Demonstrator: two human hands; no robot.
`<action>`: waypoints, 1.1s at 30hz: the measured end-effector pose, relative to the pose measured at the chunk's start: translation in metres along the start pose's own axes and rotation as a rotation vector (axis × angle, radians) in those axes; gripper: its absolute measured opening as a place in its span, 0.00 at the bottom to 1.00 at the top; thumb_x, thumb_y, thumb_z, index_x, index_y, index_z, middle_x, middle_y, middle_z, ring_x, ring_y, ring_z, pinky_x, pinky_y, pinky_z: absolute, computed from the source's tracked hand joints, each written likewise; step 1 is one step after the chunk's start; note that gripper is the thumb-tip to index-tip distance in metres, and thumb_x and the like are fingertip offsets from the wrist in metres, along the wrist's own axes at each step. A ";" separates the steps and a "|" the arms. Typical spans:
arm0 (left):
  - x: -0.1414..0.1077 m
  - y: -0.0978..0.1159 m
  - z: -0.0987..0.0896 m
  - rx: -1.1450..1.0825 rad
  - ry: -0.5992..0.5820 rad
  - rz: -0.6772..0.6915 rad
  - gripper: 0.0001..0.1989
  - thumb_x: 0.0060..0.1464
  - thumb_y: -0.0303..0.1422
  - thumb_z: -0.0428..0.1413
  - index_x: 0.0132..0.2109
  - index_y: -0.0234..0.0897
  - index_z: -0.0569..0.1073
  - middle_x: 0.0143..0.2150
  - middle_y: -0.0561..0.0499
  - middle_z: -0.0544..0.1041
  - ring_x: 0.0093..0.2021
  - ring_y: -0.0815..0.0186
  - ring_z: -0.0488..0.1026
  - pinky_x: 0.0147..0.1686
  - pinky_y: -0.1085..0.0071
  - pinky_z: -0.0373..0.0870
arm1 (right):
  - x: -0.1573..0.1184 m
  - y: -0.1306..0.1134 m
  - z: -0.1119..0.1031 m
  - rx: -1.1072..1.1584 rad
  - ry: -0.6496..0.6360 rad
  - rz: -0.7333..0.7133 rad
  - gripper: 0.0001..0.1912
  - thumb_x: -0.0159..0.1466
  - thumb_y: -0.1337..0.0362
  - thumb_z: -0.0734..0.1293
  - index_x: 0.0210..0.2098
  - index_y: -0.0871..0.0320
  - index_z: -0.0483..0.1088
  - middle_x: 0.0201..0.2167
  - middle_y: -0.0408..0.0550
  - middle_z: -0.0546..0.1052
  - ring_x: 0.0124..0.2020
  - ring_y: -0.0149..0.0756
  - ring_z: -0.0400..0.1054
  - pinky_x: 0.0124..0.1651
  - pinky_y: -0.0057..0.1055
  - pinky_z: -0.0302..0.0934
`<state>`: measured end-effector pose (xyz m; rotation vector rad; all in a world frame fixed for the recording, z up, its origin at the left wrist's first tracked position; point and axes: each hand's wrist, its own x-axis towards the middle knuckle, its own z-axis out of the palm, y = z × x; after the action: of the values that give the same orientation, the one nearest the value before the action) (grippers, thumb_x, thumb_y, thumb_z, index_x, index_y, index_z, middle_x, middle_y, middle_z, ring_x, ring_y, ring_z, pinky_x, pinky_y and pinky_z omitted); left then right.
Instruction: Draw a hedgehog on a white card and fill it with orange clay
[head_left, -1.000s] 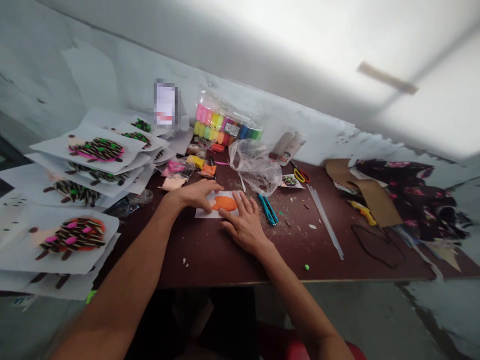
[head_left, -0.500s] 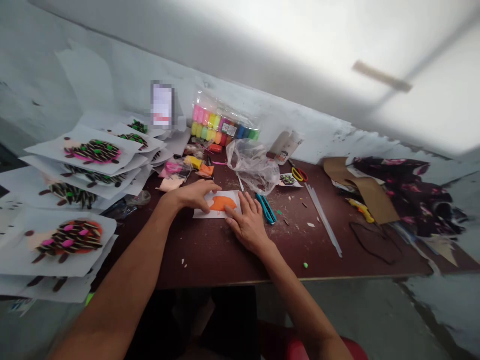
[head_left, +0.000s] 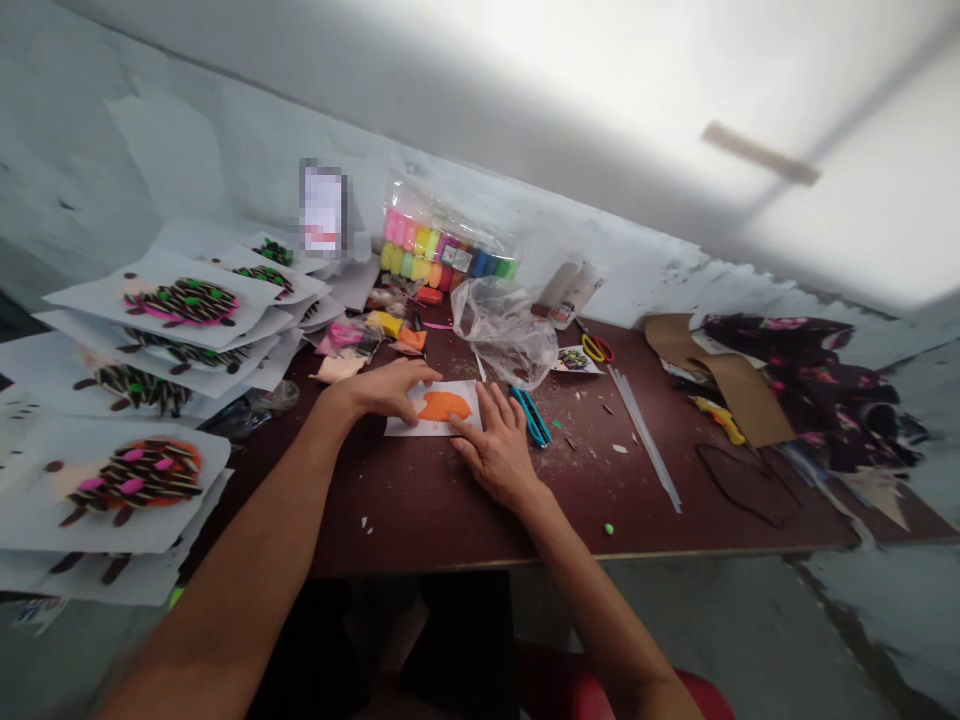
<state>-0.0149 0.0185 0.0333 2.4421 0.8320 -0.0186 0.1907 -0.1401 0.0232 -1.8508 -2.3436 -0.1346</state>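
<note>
A small white sheet of paper (head_left: 402, 424) lies on the dark red table between my hands, with a flat patch of orange modelling clay (head_left: 444, 406) spread over a drawn outline. My left hand (head_left: 391, 389) rests at the sheet's left side, its thumb and fingers apart, the thumb tip by the orange clay. On the sheet's right edge lies my right hand (head_left: 498, 438), fingers stretched out, one fingertip at the clay's lower right edge. Just right of that hand is a teal cutter-like tool (head_left: 531, 416). Opened packets of clay, among them an orange packet (head_left: 410, 340), lie behind my left hand.
Sheets with clay hedgehogs (head_left: 135, 480) are piled at the left. A bag of coloured clay (head_left: 450, 245), a crumpled plastic bag (head_left: 506, 330) and scissors (head_left: 597, 347) lie at the back. Glue sticks (head_left: 645, 440), a yellow glue gun (head_left: 720, 420) and cardboard (head_left: 750, 395) are rightward.
My right index fingertip has shifted very slightly at the clay's edge. Both hands otherwise stay in place on the sheet, and the whole view has moved a little.
</note>
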 end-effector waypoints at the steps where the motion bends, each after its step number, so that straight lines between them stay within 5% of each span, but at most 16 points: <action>1: 0.000 0.000 0.000 -0.004 0.000 0.000 0.42 0.41 0.34 0.61 0.66 0.40 0.66 0.68 0.44 0.66 0.69 0.49 0.60 0.67 0.58 0.59 | 0.000 0.000 0.000 0.003 -0.007 -0.010 0.19 0.72 0.53 0.63 0.61 0.40 0.71 0.75 0.47 0.49 0.75 0.51 0.39 0.71 0.53 0.38; 28: -0.001 0.003 0.000 0.003 0.022 0.012 0.41 0.41 0.34 0.61 0.66 0.40 0.67 0.66 0.45 0.68 0.65 0.51 0.64 0.64 0.61 0.62 | 0.000 0.001 0.003 -0.027 0.047 0.105 0.21 0.73 0.54 0.61 0.63 0.44 0.69 0.74 0.50 0.54 0.74 0.52 0.43 0.70 0.53 0.41; 33: 0.001 0.001 0.000 -0.001 0.023 0.028 0.41 0.41 0.33 0.61 0.66 0.41 0.66 0.64 0.45 0.69 0.64 0.50 0.65 0.63 0.60 0.64 | 0.006 -0.002 0.001 -0.011 -0.034 0.062 0.22 0.73 0.51 0.61 0.64 0.41 0.67 0.74 0.49 0.54 0.74 0.53 0.42 0.70 0.55 0.41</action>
<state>-0.0137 0.0185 0.0332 2.4573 0.8072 0.0201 0.1869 -0.1347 0.0234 -1.9441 -2.3087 -0.1094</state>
